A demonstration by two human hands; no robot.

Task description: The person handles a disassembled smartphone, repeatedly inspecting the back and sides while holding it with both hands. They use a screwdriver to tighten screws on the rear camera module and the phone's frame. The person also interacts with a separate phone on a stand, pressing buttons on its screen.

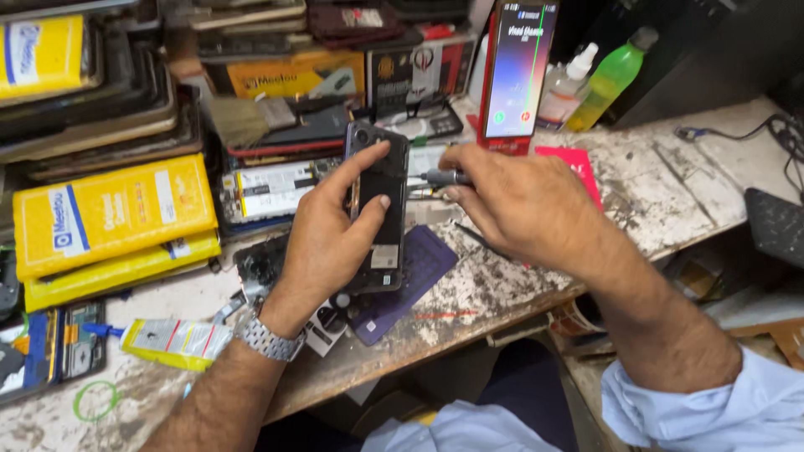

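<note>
— What is the left hand point(322, 230) doing?

— It grasps an opened dark phone point(381, 201), holding it upright above the worktop point(502, 285). The thumb presses on the phone's face and the other fingers point(368, 159) wrap round its far edge.

— And the right hand point(523, 205)?

— Its fingers are clenched round a thin screwdriver point(440, 177), whose tip points at the phone's right edge, touching it or just short of it; I cannot tell which.

— What lies under the hands?

— A purple mat point(419, 268) on the scuffed worktop, with small dark parts beside it.

— Anything else close by?

— A second phone point(521, 67) with a lit screen stands propped behind the right hand. Yellow boxes point(109, 213) are stacked to the left, a yellow tube point(172, 341) lies near the left wrist, and a green bottle point(611, 75) stands at the back.
</note>
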